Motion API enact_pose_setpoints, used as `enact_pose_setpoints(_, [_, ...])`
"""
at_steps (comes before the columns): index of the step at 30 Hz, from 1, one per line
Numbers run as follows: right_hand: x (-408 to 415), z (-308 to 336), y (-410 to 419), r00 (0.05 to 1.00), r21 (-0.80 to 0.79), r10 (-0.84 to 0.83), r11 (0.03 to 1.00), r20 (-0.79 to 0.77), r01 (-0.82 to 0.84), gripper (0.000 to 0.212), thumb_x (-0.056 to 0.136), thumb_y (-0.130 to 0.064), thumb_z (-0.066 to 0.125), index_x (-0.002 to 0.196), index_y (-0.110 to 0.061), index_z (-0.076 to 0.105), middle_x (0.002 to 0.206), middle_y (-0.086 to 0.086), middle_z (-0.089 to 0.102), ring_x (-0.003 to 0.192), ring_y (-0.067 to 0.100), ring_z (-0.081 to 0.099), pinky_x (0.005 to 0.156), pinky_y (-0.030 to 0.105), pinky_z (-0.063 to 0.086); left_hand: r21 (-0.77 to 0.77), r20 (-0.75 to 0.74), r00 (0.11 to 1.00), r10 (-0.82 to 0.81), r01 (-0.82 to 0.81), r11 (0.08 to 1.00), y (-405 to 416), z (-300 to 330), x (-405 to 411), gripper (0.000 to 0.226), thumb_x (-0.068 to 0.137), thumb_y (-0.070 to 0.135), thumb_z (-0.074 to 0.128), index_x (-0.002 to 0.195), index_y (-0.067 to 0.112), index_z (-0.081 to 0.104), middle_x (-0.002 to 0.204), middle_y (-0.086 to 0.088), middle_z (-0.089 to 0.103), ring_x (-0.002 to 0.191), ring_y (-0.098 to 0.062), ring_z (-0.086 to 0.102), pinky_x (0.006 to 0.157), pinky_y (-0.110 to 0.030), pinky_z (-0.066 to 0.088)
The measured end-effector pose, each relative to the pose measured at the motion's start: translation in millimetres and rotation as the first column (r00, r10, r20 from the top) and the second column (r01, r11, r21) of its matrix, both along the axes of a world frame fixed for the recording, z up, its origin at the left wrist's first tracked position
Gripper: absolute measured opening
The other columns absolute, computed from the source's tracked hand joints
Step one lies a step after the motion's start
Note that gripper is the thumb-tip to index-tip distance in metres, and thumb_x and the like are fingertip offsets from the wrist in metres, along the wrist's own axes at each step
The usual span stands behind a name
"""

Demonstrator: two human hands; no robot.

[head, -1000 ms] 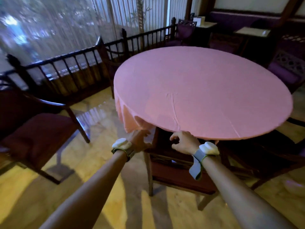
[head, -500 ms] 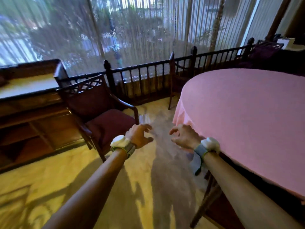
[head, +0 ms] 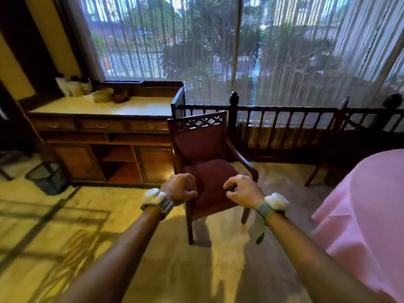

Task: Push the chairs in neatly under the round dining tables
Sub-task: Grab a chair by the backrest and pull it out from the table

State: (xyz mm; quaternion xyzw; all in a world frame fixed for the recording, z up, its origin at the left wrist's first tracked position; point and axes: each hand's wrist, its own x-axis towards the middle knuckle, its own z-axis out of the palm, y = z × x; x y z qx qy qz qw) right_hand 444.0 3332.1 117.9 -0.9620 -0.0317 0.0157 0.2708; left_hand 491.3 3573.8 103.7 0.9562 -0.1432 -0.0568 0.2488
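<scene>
View has swung left since half a second ago: the round worktop under its pink cloth (head: pixel 369 217), then filling the right half, now shows only at the right edge, and the dark wooden armchair with maroon padded seat and lattice-topped back (head: pixel 203 149), then off to the left, sits dead centre, facing the camera. Both arms are stretched toward it. Left hand (head: pixel 180 189) is half curled, fingers bent, empty, over the seat's front left corner (contact with the chair cannot be told from this angle). Right hand (head: pixel 243 191) is likewise loosely curled and empty, above the seat's front right, near the armrest end. The chair stands on the polished stone floor (head: pixel 153 270), well apart from the worktop, beside the dark wooden sideboard (head: pixel 105 136) and in front of the spindle railing (head: pixel 284 125). Judgement: take both armrests evenly, lift slightly rather than drag, turn the chair to face the worktop, then slide it in straight so the cloth hem is not snagged.
</scene>
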Motion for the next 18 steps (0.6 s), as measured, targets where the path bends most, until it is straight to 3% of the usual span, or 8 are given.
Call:
enact_pose_setpoints(3, [56, 6, 15, 0.999, -0.027, 0.050, 0.998, 0.012, -0.049, 0.020, 0.077, -0.026, 0.069, 0.095, -0.034, 0.074, 0.095, -0.017, 0.061, 0.089, 0.011, 0.067, 0.085, 0.030, 0.054, -0.023, 0.026, 0.997, 0.073, -0.073, 0.997, 15, 6, 36, 0.039, 0.079, 0.029, 0.081, 0.115, 0.023, 0.067, 0.105, 0.007, 0.073, 0.100, -0.009, 0.068, 0.087, -0.028, 0.055])
enact_pose_setpoints(7, [128, 5, 47, 0.992, -0.005, 0.125, 0.992, 0.001, -0.125, 0.019, 0.078, -0.025, 0.068, 0.094, -0.034, 0.075, 0.099, -0.011, 0.070, 0.087, 0.011, 0.067, 0.081, 0.031, 0.056, -0.013, 0.047, 0.986, 0.160, -0.159, 0.987, 40, 7, 77, 0.043, 0.080, 0.032, 0.081, 0.118, 0.021, 0.066, 0.113, 0.004, 0.071, 0.104, -0.011, 0.067, 0.088, -0.028, 0.055])
enact_pose_setpoints(12, [211, -10, 103, 0.981, 0.026, 0.193, 0.981, -0.022, -0.193, 0.019, 0.082, -0.026, 0.069, 0.099, -0.034, 0.073, 0.107, -0.010, 0.068, 0.097, 0.014, 0.066, 0.084, 0.035, 0.056, 0.016, 0.065, 0.955, 0.288, -0.290, 0.957, 91, -5, 134, 0.048, 0.081, 0.033, 0.080, 0.124, 0.019, 0.065, 0.117, 0.003, 0.071, 0.106, -0.011, 0.066, 0.087, -0.024, 0.052])
enact_pose_setpoints(18, [300, -27, 162, 0.985, 0.025, 0.174, 0.984, -0.019, -0.174, 0.030, 0.083, -0.027, 0.068, 0.112, -0.032, 0.067, 0.110, -0.008, 0.065, 0.102, 0.018, 0.064, 0.082, 0.034, 0.053, 0.052, 0.021, 0.943, 0.331, -0.332, 0.942, 158, -16, 213, 0.049, 0.081, 0.035, 0.080, 0.125, 0.020, 0.064, 0.119, 0.002, 0.070, 0.110, -0.014, 0.066, 0.090, -0.028, 0.052])
